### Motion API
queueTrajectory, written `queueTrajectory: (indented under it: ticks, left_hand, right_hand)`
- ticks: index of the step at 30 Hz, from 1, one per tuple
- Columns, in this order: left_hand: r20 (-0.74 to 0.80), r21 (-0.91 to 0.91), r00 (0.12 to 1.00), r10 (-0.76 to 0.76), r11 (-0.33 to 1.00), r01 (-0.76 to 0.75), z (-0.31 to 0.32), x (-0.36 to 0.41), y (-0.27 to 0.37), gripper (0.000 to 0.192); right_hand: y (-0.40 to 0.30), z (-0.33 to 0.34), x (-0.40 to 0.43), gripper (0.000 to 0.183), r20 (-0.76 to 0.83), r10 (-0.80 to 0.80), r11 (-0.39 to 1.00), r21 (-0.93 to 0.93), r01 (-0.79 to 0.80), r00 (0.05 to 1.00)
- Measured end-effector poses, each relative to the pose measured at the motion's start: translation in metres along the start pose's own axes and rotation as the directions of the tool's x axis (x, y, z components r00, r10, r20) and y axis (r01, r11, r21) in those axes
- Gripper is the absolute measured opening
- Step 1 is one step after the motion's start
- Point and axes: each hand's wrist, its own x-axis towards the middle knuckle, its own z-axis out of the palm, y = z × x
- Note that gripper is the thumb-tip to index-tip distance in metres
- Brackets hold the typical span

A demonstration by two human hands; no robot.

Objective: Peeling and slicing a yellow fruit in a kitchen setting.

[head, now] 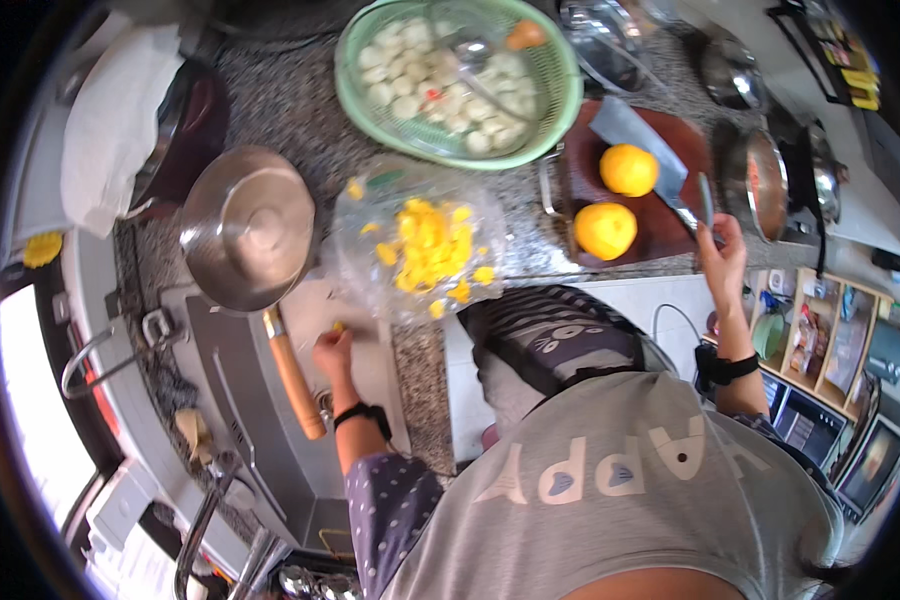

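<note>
My left hand (333, 351) is over the sink (379, 382), its fingers closed around a small yellow piece (338, 326). At the front edge of the counter, my right hand (722, 251) pinches a thin blue-grey utensil (706, 196); blur hides its exact kind. Beside that hand ends the handle of a cleaver (641, 139), which lies on a reddish-brown cutting board (660, 236). Two orange citrus fruits (628, 170) rest there too, one of them close to the blade. Yellow peel-like pieces (431, 247) are heaped on a transparent plastic bag (352, 225) between my hands.
A metal pan (251, 225) stands near the sink, its wooden handle (296, 382) reaching over the basin. Behind the bag, a green basket (457, 154) holds many white pieces and a ladle (471, 51). Metal bowls (731, 71) and a pan (765, 184) line the right side.
</note>
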Motion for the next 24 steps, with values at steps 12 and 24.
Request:
queueTrajectory:
  ticks: [12, 24]
  left_hand:
    - [0.151, -0.727, 0.988, 0.016, 0.68, 0.1, -0.112, -0.144, 0.185, 0.007]
    - [-0.309, 0.053, 0.75, 0.584, 0.798, -0.6, -0.049, -0.16, 0.332, 0.023]
  right_hand:
    - [0.05, -0.037, 0.049, 0.03, -0.391, 0.096, 0.952, -0.234, -0.199, 0.915]
    - [0.234, -0.058, 0.102, 0.032, -0.342, 0.082, 0.933, -0.305, -0.193, 0.936]
